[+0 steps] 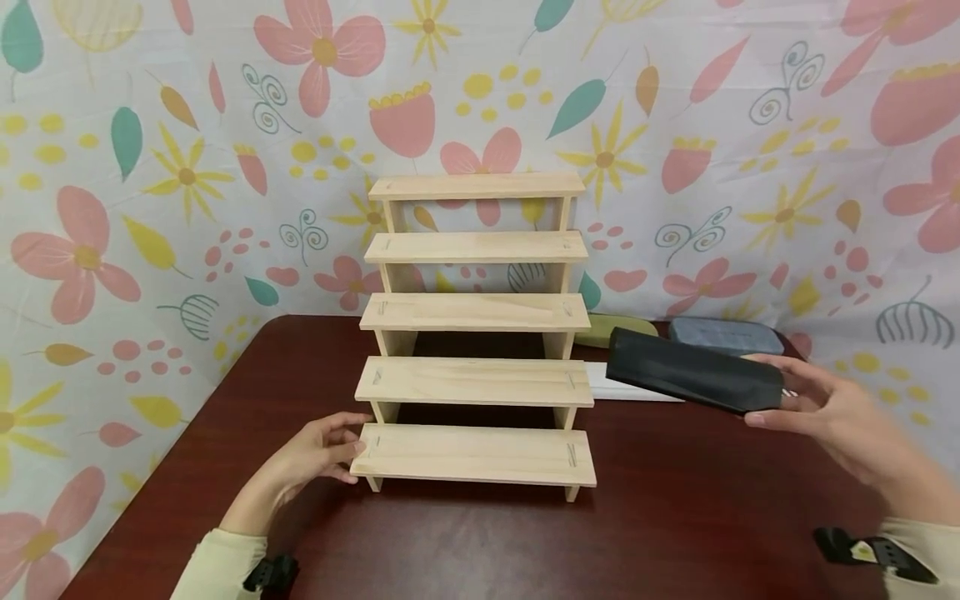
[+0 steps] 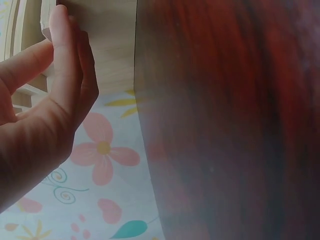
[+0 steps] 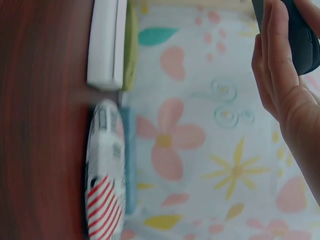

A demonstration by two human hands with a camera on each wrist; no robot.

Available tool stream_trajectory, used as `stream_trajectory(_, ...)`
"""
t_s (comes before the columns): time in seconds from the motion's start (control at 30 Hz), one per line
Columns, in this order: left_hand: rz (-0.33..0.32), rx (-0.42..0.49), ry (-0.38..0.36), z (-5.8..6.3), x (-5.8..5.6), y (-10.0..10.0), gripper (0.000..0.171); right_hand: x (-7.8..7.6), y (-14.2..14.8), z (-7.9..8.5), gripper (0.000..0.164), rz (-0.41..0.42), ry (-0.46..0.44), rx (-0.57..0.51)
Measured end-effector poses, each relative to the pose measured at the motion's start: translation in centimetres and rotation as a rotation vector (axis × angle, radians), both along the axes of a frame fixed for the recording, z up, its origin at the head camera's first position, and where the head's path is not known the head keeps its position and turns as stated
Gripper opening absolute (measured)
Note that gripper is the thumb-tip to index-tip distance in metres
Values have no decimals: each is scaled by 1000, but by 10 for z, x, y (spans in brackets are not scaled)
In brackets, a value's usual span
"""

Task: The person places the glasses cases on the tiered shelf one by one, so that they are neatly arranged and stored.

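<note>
A stepped wooden display stand (image 1: 474, 380) of pale boards stands on the dark table. At its lowest step's left end, my left hand (image 1: 315, 450) holds the board's edge with bent fingers. The left wrist view shows those fingers (image 2: 65, 55) right at the corner of the board. To the right of the stand, my right hand (image 1: 843, 408) grips a black glasses case (image 1: 693, 371) by its right end, raised above the table and slanting down to the right. In the right wrist view the fingers wrap the case (image 3: 305, 45), which is partly cut off by the frame.
Behind the black case lie a green case (image 1: 617, 330), a blue case (image 1: 726, 335) and a white box (image 1: 630, 385). A white case with red stripes (image 3: 106, 190) shows in the right wrist view. A flower-printed cloth (image 1: 225, 167) hangs along the table's back and left side.
</note>
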State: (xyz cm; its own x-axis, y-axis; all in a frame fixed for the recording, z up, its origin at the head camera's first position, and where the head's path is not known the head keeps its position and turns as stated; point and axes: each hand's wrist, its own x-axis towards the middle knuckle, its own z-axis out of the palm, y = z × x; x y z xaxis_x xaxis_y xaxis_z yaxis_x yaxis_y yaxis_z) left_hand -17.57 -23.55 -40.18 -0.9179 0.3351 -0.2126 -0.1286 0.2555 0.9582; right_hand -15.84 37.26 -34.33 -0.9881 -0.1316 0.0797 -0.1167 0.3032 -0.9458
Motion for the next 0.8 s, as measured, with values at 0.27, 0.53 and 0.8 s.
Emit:
stream_trajectory(0.27, -21, 16, 6, 1, 2, -3, 57, 4, -31, 12, 64, 166, -27, -159)
stream_trajectory(0.53, -43, 39, 10, 0, 3, -5, 59, 8, -62, 14, 63, 180, -67, -103)
stream_trajectory(0.8, -62, 45, 3, 1, 4, -6, 62, 8, -95, 6, 59, 201, -98, -128)
